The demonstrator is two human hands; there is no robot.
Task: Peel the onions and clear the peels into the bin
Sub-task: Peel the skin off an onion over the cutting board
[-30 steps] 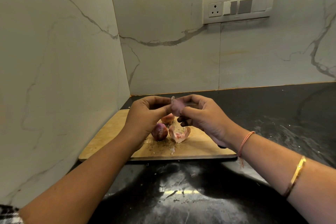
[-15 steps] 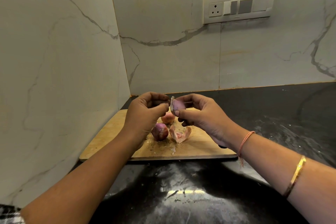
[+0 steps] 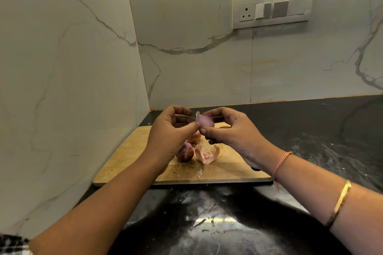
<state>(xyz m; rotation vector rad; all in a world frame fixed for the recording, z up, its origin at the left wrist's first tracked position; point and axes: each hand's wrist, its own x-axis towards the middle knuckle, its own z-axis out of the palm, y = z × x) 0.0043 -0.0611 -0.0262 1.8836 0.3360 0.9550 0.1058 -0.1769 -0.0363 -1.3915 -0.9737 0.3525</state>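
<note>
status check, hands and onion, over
Right hand holds small onion above board. Left hand pinches its skin. Two more onions, loose peel on board. No bin in view.

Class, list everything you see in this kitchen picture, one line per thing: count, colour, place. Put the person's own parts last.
held onion: one, purple, between both hands above the board
onions on board: two, purple and orange-brown, on the board under the left hand
peels: one pile, pink, on the board beside the purple onion
cutting board: one, tan wood, on the counter
counter: one, black, under the board
switch panel: one, white and grey, back wall
left hand: one, pinches the held onion's skin
right hand: one, grips the held onion
</note>
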